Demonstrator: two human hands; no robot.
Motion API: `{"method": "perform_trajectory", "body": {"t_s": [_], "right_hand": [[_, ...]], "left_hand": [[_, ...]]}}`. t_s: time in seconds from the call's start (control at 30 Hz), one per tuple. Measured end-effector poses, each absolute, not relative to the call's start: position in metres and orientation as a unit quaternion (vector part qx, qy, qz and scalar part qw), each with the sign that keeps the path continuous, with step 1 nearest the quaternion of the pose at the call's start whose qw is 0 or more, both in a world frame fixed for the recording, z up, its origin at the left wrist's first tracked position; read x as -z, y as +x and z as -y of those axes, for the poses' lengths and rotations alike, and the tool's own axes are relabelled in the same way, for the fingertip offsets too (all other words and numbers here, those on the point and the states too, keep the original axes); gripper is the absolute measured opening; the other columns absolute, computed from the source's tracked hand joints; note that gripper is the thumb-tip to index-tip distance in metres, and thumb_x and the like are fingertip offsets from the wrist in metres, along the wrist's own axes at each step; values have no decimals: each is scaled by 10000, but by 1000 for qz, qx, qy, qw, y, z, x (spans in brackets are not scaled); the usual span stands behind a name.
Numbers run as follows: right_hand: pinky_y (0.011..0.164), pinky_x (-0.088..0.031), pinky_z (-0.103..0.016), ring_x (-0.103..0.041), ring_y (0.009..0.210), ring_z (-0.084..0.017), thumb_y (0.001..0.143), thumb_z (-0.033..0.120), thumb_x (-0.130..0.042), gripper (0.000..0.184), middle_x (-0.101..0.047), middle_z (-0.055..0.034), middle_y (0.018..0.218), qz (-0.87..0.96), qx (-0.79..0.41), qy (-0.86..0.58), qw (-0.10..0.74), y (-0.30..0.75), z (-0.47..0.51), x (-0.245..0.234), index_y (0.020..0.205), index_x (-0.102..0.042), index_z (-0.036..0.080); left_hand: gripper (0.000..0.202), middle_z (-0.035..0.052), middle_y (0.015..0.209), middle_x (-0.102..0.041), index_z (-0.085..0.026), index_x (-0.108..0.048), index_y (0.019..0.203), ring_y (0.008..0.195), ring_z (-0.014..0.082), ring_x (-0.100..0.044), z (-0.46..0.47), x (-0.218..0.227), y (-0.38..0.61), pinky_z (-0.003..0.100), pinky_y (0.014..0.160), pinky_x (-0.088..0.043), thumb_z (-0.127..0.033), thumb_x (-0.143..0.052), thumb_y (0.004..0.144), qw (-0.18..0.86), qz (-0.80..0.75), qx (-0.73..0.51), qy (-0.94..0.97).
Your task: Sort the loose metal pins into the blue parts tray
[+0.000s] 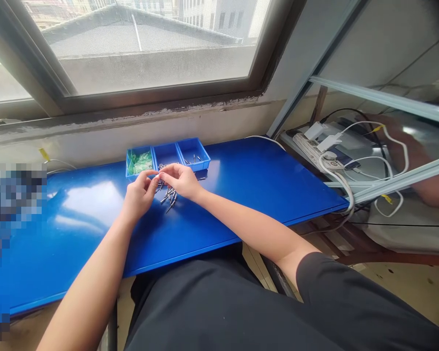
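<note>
Blue workbench top [76,243] beneath one window | three joined blue bins [164,153] along far edge, left bin holding green pieces [141,163], right bin several steel pins [194,158] | left hand [141,195], right hand [181,180]: fingers [149,178] narrow, pinched together just above one loose pin heap [169,197], any held item too small to tell | one white power strip [310,148] far right

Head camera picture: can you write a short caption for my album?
Left hand and right hand meet over metal pins beside a blue divided tray on a blue table.
</note>
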State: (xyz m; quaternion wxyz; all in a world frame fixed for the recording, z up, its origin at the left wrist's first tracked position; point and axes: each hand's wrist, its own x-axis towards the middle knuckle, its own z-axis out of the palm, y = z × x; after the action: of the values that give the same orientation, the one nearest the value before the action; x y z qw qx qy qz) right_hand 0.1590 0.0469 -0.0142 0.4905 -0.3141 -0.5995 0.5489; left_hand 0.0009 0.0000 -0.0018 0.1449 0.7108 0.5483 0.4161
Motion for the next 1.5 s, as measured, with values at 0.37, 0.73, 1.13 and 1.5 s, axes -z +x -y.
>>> {"method": "perform_trajectory", "body": {"t_s": [0.37, 0.73, 1.13, 1.5], "right_hand": [[631, -542, -251, -626, 667, -110, 765, 428, -736, 332, -704, -48, 845, 603, -551, -306, 489, 160, -46, 13, 917, -653, 145], [613, -544, -246, -620, 644, -106, 752, 448, -745, 352, -705, -43, 815, 588, -566, -311, 488, 159, -47, 13, 909, -659, 146], [645, -537, -252, -621, 651, -108, 793, 429, -713, 295, -686, -27, 774, 627, -551, -304, 458, 160, -42, 11, 866, -654, 149], [626, -506, -245, -611, 638, -114, 825, 487, -653, 351, -653, -7, 682, 646, -521, -345, 440, 162, -41, 7, 722, -573, 161]], "left_hand": [[236, -60, 557, -468, -191, -603, 949, 479, 89, -398, 0, 2, 0, 215, 510, -350, -401, -497, 939, 158, -545, -408, 716], [233, -84, 549, -457, -212, -586, 1036, 457, 74, -380, 0, 2, 1, 201, 509, -353, -397, -585, 895, 152, -549, -418, 708], [294, -19, 604, -555, -186, -578, 840, 522, 107, -482, -1, 3, -1, 224, 535, -387, -404, -430, 970, 137, -557, -402, 714], [278, -71, 555, -485, -197, -607, 996, 479, 87, -404, 0, 2, 3, 217, 511, -345, -415, -655, 831, 165, -540, -423, 709]]}}
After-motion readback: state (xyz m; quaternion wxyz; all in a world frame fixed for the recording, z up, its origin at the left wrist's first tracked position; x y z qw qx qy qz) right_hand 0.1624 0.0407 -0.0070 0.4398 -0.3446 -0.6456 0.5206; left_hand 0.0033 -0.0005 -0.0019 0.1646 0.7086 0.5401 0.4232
